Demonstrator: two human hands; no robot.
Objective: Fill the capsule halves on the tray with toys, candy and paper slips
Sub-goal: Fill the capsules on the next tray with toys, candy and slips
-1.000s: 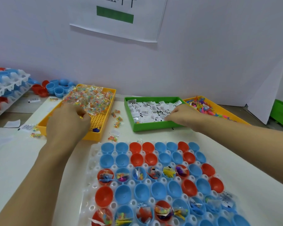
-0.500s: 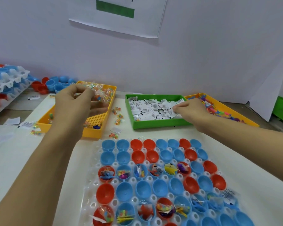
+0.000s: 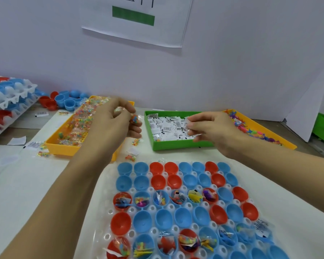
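Observation:
A white tray [image 3: 105,217] in front of me holds rows of blue and red capsule halves [image 3: 142,220]; some contain toys, candy and slips, others are bare. My left hand [image 3: 112,124] is lifted above the yellow candy tray [image 3: 64,147], fingers closed on small clear candy packets [image 3: 134,119]. My right hand [image 3: 211,130] hovers over the green tray [image 3: 176,145] of white paper slips [image 3: 165,126], pinching slips between thumb and fingers. A second yellow tray [image 3: 281,141] with colourful toys sits to the right.
Stacked white trays of capsule halves [image 3: 6,101] stand at the far left, with loose blue and red halves [image 3: 64,101] behind the candy tray. Stray candy packets [image 3: 130,157] lie on the table. A white wall with a paper sign [image 3: 137,19] rises behind.
My left hand rose from the candy tray with packets and moved right. My right hand lifted out of the green tray holding slips.

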